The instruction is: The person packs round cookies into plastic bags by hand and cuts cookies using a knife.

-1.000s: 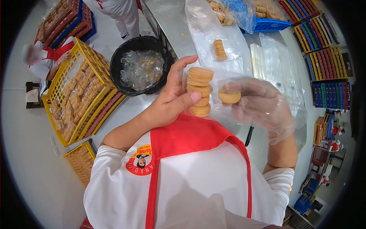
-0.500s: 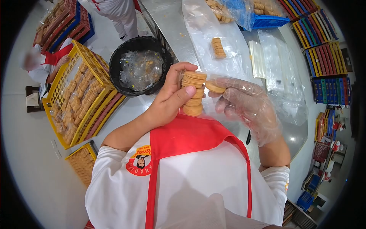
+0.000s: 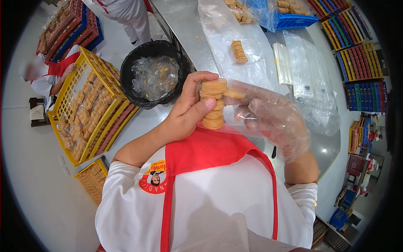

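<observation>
My left hand point(image 3: 191, 105) is closed around a stack of round, flat cookies point(image 3: 213, 105), thumb in front and fingers behind. Clear plastic film, seemingly a bag point(image 3: 235, 124), spreads from the stack toward my right hand point(image 3: 273, 122), which wears a loose clear glove. A single cookie point(image 3: 234, 93) juts from the right side of the stack, tilted, its left edge against it. The gloved fingertips are just below and right of this cookie, loosely apart; glare on the plastic partly hides them.
A short row of cookies point(image 3: 239, 52) lies on white plastic sheeting point(image 3: 260, 63) on the metal table. Flat clear bags point(image 3: 310, 84) lie to its right, a blue crate point(image 3: 294, 21) behind. At left stand a black-lined bin point(image 3: 128, 80) and yellow crates point(image 3: 84, 145) of packed cookies. Two co-workers are beyond.
The single cookie has shifted slightly left and flattened, closer against the stack. My gloved fingers have drawn a little away from it. My left hand keeps its grip.
</observation>
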Demonstrator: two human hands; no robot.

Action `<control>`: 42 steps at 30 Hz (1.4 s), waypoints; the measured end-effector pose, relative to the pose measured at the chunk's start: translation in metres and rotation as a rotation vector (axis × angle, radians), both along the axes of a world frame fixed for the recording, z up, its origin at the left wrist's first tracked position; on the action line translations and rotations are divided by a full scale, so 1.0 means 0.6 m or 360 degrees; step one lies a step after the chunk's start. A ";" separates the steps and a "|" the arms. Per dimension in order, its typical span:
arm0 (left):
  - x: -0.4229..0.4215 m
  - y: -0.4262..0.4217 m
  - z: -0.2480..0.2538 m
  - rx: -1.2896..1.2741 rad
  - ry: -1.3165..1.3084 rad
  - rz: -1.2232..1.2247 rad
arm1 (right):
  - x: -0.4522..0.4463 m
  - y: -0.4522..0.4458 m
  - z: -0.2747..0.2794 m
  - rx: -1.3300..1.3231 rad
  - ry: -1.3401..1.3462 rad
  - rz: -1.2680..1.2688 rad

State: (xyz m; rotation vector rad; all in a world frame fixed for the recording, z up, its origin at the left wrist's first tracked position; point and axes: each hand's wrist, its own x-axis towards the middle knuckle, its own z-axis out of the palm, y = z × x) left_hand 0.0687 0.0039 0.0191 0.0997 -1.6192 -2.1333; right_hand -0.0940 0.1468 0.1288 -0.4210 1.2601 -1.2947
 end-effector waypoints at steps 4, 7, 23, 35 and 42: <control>-0.003 0.001 -0.005 -0.0019 -0.0012 0.0051 | 0.006 0.003 -0.003 0.0067 -0.0032 -0.0020; -0.003 0.000 -0.010 0.0236 0.0003 0.0014 | 0.006 0.006 -0.013 0.0084 -0.0110 -0.0021; -0.007 0.002 -0.014 0.0523 -0.0137 0.0150 | 0.024 -0.003 -0.041 0.0126 -0.0001 0.0246; -0.014 0.002 -0.011 0.0487 -0.0099 0.0230 | 0.028 0.025 -0.069 -0.0131 0.0395 0.0182; -0.013 0.006 -0.001 0.0392 -0.0139 0.0180 | 0.028 0.029 -0.076 -0.0117 0.0573 0.0322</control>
